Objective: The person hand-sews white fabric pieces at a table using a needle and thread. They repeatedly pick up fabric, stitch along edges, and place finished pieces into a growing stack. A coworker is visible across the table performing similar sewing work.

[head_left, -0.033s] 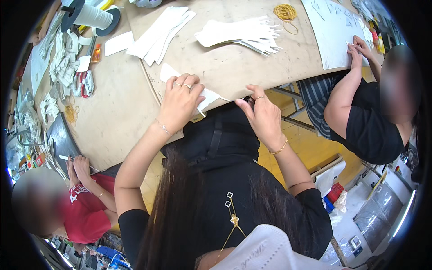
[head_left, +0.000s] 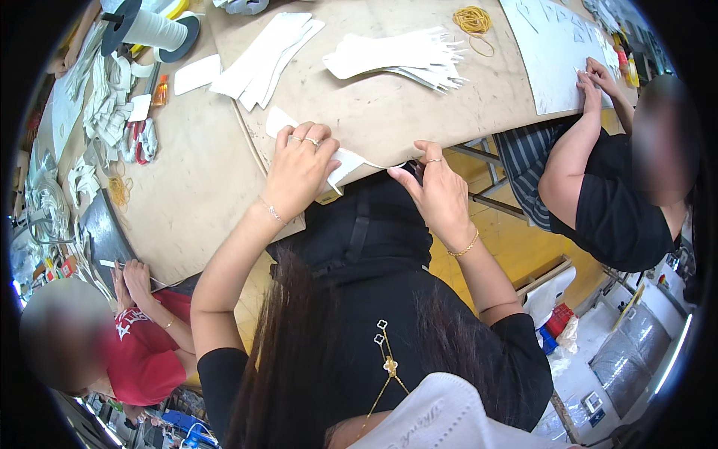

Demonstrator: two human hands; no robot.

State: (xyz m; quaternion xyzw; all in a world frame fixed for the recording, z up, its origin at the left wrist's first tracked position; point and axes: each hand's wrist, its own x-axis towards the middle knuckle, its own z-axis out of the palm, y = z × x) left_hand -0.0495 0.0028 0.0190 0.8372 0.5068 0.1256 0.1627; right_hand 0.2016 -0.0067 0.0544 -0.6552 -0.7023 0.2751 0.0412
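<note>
- Passage: bare tabletop (head_left: 187, 202), left of left hand (head_left: 301, 159).
- Ahead, 2 obstacles: white pieces (head_left: 262, 60), fringed stack (head_left: 389, 56); narrow gap between.
- Far left blocked: spool (head_left: 155, 30), red-handled tool (head_left: 137, 142).

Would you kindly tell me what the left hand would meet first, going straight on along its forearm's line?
The left hand would likely meet the white fringed stack lying ahead on the table, though depth is unclear.

Beyond the gripping left hand (head_left: 301, 168) lie sheets (head_left: 265, 56), farther right a stack (head_left: 389, 56), then rubber bands (head_left: 473, 21); left, scissors (head_left: 139, 130).
</note>
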